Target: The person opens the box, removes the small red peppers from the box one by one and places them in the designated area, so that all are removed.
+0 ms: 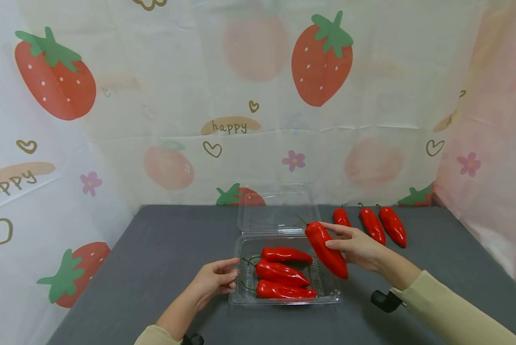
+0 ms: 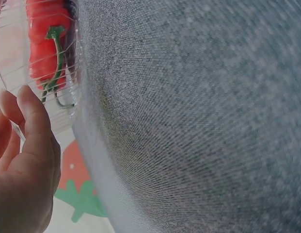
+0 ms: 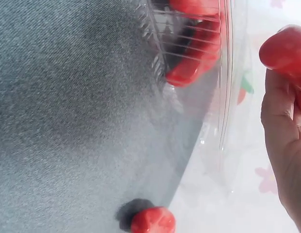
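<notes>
A clear plastic clamshell box [image 1: 327,301] stands with its lid [image 1: 279,211] raised at the back. Three red peppers lie side by side in it: a back one [image 1: 287,254], a middle one [image 1: 283,273] and a front one [image 1: 286,290]. My right hand [image 1: 355,245] grips another red pepper [image 1: 326,250] above the box's right side, its stem pointing up and left. In the right wrist view, that pepper's tip [image 3: 286,48] shows beyond the fingers. At the box's left rim my left hand [image 1: 216,280] pinches the edge between thumb and fingers.
Three more red peppers lie at the back right of the grey table [image 1: 176,239]: a left one [image 1: 341,217], a middle one [image 1: 372,225] and a right one [image 1: 392,226]. A strawberry-printed curtain [image 1: 258,158] hangs behind and along both sides.
</notes>
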### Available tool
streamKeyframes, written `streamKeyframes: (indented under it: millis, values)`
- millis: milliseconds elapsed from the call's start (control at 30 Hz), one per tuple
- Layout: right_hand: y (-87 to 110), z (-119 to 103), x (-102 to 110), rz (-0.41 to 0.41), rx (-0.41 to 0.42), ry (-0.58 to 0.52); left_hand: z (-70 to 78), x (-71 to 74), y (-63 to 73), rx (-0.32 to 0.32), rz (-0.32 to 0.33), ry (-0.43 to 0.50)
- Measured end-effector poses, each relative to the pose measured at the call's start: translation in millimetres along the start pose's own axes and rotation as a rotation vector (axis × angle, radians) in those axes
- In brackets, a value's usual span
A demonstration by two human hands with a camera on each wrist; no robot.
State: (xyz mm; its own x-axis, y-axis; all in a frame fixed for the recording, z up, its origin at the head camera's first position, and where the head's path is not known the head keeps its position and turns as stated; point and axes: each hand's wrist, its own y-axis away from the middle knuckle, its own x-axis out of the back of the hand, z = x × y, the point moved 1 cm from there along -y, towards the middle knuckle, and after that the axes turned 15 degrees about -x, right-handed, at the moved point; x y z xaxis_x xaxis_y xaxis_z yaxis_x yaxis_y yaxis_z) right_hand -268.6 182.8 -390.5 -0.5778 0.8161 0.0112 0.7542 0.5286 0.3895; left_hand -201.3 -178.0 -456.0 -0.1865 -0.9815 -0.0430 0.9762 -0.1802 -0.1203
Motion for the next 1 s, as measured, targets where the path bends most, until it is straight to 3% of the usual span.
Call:
streamKeyframes:
  millis: [267, 533, 1000]
  values:
    - [12.0, 2, 9, 0.048, -0.015, -0.032, 9.2, -5.5, 2.1, 0.061, 0.039, -0.030]
    - [22.0, 7, 23, 0.081, -0.002, -0.062, 8.8, -4.9, 0.2, 0.067, 0.041, -0.033]
    - [33.7, 33, 41, 0.137, -0.015, -0.092, 10.8, -6.0, 0.7, 0.068, 0.026, -0.041]
